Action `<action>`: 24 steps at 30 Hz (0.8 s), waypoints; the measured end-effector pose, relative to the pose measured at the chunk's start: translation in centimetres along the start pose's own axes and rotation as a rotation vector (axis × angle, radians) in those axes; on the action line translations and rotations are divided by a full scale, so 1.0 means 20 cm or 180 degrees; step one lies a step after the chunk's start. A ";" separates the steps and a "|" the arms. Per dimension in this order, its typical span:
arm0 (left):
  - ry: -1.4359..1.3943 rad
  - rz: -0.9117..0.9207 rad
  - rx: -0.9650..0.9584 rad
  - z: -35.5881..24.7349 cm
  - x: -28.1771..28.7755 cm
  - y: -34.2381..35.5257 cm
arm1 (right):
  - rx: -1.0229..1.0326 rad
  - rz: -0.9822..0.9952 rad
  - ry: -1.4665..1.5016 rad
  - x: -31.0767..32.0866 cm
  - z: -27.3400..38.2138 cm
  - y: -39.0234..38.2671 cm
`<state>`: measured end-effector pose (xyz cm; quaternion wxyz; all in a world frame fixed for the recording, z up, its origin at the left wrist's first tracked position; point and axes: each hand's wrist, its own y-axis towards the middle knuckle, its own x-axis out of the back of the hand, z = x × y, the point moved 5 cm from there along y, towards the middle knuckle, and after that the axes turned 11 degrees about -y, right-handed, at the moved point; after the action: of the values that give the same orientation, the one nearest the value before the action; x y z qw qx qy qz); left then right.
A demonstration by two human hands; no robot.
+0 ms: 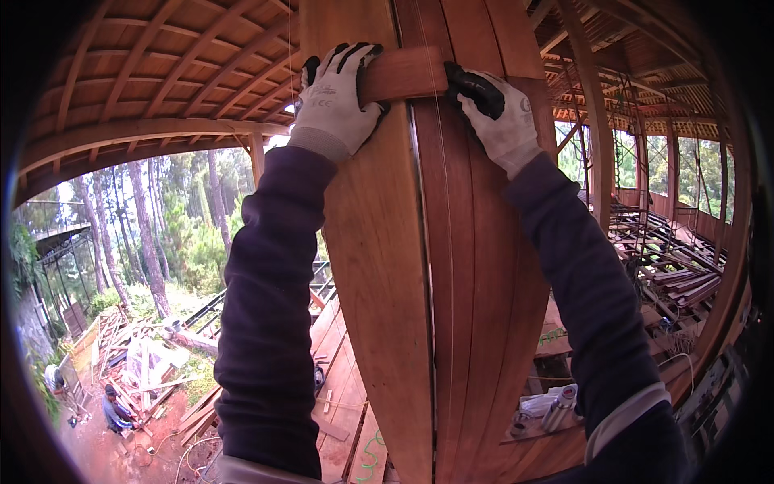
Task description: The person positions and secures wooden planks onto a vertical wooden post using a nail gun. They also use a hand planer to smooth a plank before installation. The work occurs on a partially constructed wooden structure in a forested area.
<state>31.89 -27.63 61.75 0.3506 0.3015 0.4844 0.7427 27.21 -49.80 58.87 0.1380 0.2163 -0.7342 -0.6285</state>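
A short reddish wooden block [407, 74] lies crosswise against a tall wooden column of upright boards [371, 210], over the dark gap between two of them. My left hand [337, 101], in a white glove with black fingers, grips the block's left end, its thumb below and fingers above. My right hand [493, 113], gloved alike, is curled at the block's right end, its black fingertips against it. A thin string [445, 242] runs down the column's face in front of the block.
A plank deck [339, 379] with a green coiled hose [371, 456] lies below. A metal flask [560, 407] stands at lower right. Stacked timber [685, 282] fills the right side. Far below left, a person [118, 411] crouches by scattered wood. A ribbed wooden ceiling [177, 64] curves overhead.
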 end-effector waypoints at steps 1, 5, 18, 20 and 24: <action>0.0048 -0.0115 -0.0063 -0.02 -0.01 -0.01 | -0.0076 0.0014 0.0030 0.00 0.00 0.00; 0.0532 -0.0244 -0.0114 -0.05 -0.08 -0.03 | -0.0052 -0.0054 -0.0017 0.01 0.00 0.00; 0.0667 -0.0493 -0.0272 -0.10 -0.13 -0.01 | 0.0019 0.0042 -0.0661 -0.04 0.00 0.01; 0.0651 -0.0480 -0.0315 -0.09 -0.13 0.01 | 0.0039 0.0030 -0.0683 -0.04 -0.02 0.01; 0.0756 -0.0543 -0.0335 -0.08 -0.14 0.02 | 0.0167 -0.0036 -0.0724 -0.04 -0.02 0.01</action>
<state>32.11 -30.87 61.24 0.3680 0.1505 0.5067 0.7649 28.08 -49.66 59.22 0.0445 0.1513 -0.7601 -0.6304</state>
